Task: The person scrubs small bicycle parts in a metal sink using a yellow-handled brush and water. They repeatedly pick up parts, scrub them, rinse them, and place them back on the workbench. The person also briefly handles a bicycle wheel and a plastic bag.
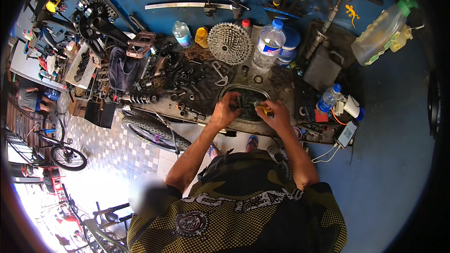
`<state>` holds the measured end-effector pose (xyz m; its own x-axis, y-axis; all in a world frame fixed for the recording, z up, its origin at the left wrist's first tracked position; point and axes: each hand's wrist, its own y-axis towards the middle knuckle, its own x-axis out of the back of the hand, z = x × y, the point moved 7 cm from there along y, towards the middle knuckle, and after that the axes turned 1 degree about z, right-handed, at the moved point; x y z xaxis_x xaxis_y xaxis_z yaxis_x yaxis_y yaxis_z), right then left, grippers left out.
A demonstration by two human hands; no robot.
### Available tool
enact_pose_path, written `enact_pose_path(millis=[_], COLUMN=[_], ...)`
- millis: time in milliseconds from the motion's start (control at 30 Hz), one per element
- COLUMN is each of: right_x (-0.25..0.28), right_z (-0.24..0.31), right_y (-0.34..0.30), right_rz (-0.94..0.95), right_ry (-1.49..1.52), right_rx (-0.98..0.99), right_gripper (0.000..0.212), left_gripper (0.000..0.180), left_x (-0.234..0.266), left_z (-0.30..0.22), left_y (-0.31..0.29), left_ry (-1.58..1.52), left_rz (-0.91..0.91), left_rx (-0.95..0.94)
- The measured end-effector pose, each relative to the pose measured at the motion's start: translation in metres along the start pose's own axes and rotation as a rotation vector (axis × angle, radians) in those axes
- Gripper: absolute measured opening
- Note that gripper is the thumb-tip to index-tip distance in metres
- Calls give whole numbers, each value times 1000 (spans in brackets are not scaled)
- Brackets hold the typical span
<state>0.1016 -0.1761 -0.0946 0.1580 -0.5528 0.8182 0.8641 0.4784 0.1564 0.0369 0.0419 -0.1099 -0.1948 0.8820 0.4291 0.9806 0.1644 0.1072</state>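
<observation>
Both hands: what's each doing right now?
Left hand: curled over the tray; whether it holds anything cannot be told.
Right hand: closed, holding a yellow tool.

Your shirt (262, 225) carries large pale lettering (280, 197) and 1 round emblem (191, 224), while the large clear bottle (268, 58) wears a printed label (268, 49) too small to read.

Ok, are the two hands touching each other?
Apart. The head view shows a gap between the fingers of the left hand and right hand, with the tray's dark inside visible there.
</observation>
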Motion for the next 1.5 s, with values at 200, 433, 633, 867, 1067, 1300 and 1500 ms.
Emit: enact_pose_path(millis=[200, 433, 633, 867, 1067, 1300, 1500], right_x=[7, 19, 5, -2, 7, 22, 13], right_z=[28, 42, 29, 13, 1, 69, 53], right_y=[7, 19, 22, 16, 0, 7, 7], right_rz=[-48, -151, -219, -189, -123, -180, -103], right_ry=[566, 321, 286, 258, 12, 475, 415], right_rx=[-138, 25, 52, -7, 82, 137, 110], right_gripper=[25, 24, 29, 16, 22, 17, 21], left_gripper=[63, 62, 63, 60, 59, 62, 61], left_x=[-6, 0, 4, 5, 10, 5, 11], left_z=[9, -3, 2, 5, 7, 19, 15], left_y=[2, 5, 6, -1, 4, 3, 0], left_ry=[103, 186, 159, 112, 85, 104, 99], left_rz=[51, -36, -23, -43, -78, -18, -29], left_rx=[65, 21, 63, 22, -43, 23, 83])
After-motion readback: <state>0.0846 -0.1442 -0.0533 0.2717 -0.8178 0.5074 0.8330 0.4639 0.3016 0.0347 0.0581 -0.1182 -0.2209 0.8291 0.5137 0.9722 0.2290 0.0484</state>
